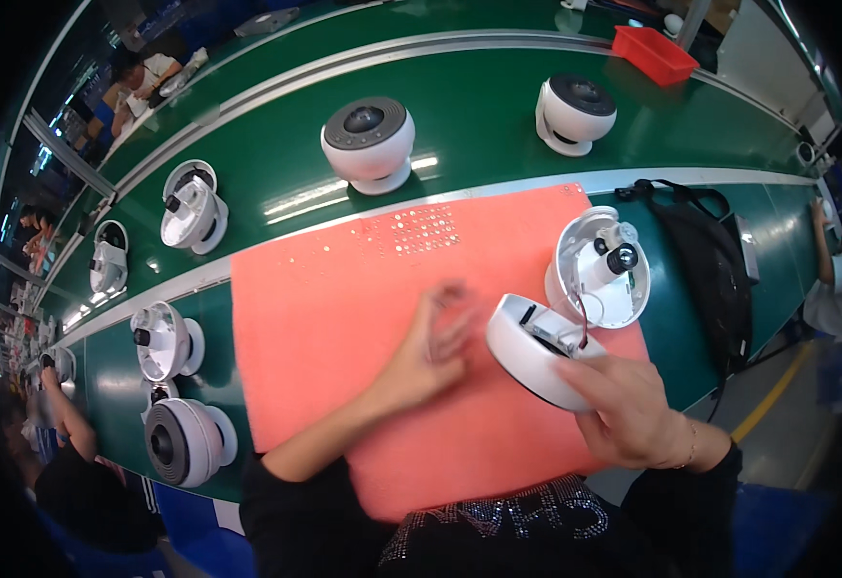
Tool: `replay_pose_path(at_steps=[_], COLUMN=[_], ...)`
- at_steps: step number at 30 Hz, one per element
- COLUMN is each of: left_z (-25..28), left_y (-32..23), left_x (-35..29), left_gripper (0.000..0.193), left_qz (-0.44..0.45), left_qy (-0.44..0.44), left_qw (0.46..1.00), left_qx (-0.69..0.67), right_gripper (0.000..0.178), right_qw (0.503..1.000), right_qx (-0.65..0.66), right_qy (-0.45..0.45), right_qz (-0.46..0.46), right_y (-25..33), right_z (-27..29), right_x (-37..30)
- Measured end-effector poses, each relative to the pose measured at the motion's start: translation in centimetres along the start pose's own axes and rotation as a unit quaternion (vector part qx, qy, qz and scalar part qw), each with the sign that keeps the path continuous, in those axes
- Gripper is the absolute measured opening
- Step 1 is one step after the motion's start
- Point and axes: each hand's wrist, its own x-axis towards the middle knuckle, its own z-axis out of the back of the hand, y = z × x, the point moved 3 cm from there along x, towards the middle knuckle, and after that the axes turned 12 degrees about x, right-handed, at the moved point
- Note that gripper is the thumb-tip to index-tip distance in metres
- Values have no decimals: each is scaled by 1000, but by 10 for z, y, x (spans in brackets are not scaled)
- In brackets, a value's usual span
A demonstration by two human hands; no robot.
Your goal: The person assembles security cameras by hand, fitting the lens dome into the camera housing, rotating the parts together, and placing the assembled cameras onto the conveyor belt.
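right hand (pixel 633 409) grips a white rounded fan housing shell (pixel 534 352), tilted, at the near right edge of the orange mat (pixel 344 308). red wires run from the shell to an open white fan base with a black motor hub (pixel 602 270), just behind it on the mat. left hand (pixel 427 352) rests mid-mat, fingers curled and pinched together; cannot tell if it holds anything. 2 assembled white fans (pixel 369 143) sit on the green conveyor belt (pixel 479 106) beyond the mat.

View: our single head camera | Facing: steeply down onto the table (pixel 498 125) | Range: near, fisheye-bent edges
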Motion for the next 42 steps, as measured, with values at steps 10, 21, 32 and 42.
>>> replay_pose_path(at_steps=[10,21,32,42], left_z=[-56,-71,-71,-64], left_y=[12,-55,-76,-84], left_x=[-6,12,86,98], left_gripper=[63,37,32,45], left_qz=[-32,-158,63,154], left_qy=[111,-30,-27,-6], left_qw=[993,926,876,847], left_qx=[-8,343,477,509], right_gripper=[79,58,16,43], right_qw=[947,808,832,932], right_qx=[321,452,388,144], right_qy=[2,-191,-89,-4], right_qz=[-15,-326,-388,-332], right_y=[-31,-65,-138,-156], right_z=[-20,29,85,79], right_x=[-90,-94,-32,-12])
